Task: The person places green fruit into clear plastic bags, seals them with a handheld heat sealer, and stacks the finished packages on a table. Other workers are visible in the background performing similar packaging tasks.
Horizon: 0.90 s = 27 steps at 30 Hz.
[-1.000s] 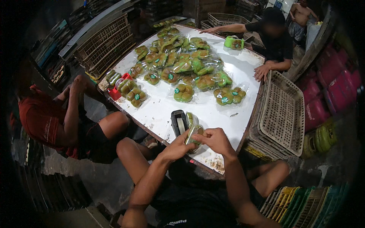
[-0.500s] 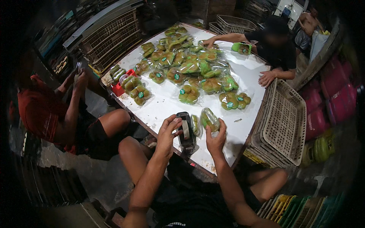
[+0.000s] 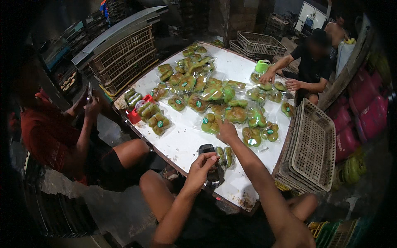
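Observation:
My left hand [image 3: 202,168] is just above a black dispenser [image 3: 215,177] at the table's near edge, its thumb and fingers pressed together. Whatever may be pinched there is too small to make out. My right hand [image 3: 227,132] reaches forward over the table, fingers stretched out towards a clear-wrapped pack of green-brown buns [image 3: 210,123] with a round green sticker. Its fingertips are partly hidden, so contact with the pack cannot be told. Beside the dispenser, two bun packs [image 3: 225,156] stand close together on edge.
More wrapped buns [image 3: 188,82] are heaped over the white table [image 3: 182,142]. A red holder [image 3: 134,115] stands at its left. Stacked plastic crates [image 3: 312,144] adjoin the right edge. A co-worker [image 3: 308,62] handles packs at the far right; another person [image 3: 53,132] sits left.
The pack at my right hand now stands beside the dispenser, and that hand has moved forward to the heap. My left hand has closed its fingers. The far co-worker's hands have moved onto packs at the right.

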Motion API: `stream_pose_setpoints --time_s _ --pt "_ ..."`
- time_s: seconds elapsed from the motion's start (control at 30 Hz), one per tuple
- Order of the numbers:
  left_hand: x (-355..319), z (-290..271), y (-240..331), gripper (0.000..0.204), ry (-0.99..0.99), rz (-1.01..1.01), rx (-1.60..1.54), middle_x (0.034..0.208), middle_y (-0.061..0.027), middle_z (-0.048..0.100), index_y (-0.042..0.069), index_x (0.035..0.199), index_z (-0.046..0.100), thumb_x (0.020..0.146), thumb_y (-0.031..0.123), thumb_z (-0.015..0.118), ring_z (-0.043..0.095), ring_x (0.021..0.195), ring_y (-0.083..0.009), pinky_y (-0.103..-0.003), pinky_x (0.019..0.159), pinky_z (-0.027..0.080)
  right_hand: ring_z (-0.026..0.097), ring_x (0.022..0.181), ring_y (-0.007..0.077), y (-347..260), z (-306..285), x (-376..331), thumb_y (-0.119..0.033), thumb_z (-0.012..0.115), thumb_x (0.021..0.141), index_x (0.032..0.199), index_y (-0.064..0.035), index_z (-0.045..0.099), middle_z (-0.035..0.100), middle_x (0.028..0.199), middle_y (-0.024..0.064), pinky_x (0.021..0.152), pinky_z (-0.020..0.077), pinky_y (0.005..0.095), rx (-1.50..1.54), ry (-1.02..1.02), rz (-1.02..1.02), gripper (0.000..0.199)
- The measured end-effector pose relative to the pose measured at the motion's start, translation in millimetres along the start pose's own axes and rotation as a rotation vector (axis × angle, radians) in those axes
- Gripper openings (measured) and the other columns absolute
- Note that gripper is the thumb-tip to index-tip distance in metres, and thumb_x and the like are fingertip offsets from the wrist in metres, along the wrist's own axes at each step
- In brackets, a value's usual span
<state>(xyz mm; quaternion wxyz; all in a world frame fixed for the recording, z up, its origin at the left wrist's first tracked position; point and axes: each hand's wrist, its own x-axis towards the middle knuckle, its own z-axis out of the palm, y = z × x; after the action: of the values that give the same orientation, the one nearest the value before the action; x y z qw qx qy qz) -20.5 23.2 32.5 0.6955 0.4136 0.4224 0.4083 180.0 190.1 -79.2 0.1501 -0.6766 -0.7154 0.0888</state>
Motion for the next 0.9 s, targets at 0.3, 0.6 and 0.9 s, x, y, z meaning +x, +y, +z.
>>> stream_pose_setpoints --time_s 0.3,0.6,0.9 --pt "-1 -3 -1 0.072 0.45 0.541 0.862 0.133 -0.0239 0.051 -0.005 0.134 0.046 0.082 0.034 0.078 0.045 0.129 -0.035 -0.048 0.109 0.033 0.065 0.08 0.0282 5 -37 -63 0.0 0.062 0.085 0.097 -0.0008 0.067 0.065 0.088 0.016 0.072 0.0531 0.0331 0.477 0.578 -0.045 0.013" --pt "-15 33 -4 0.057 -0.235 0.153 0.363 0.121 -0.0099 0.062 0.0 0.132 0.052 0.086 0.022 0.077 0.058 0.11 -0.0183 -0.032 0.092 0.049 0.063 0.101 0.0214 -28 -122 -214 -0.002 0.062 0.088 0.125 -0.0027 0.057 0.063 0.115 0.0127 0.088 0.052 0.0322 1.699 0.384 0.055 0.038" --pt "-19 31 -24 0.03 -0.085 0.209 0.317 0.091 0.0011 0.061 0.003 0.09 0.066 0.1 0.03 0.059 0.054 0.081 -0.0083 -0.026 0.075 0.045 0.056 0.108 0.0129 -41 -83 -258 -0.017 0.061 0.097 0.126 -0.0016 0.057 0.061 0.117 0.0059 0.095 0.0452 0.0283 1.518 0.036 0.109 0.033"
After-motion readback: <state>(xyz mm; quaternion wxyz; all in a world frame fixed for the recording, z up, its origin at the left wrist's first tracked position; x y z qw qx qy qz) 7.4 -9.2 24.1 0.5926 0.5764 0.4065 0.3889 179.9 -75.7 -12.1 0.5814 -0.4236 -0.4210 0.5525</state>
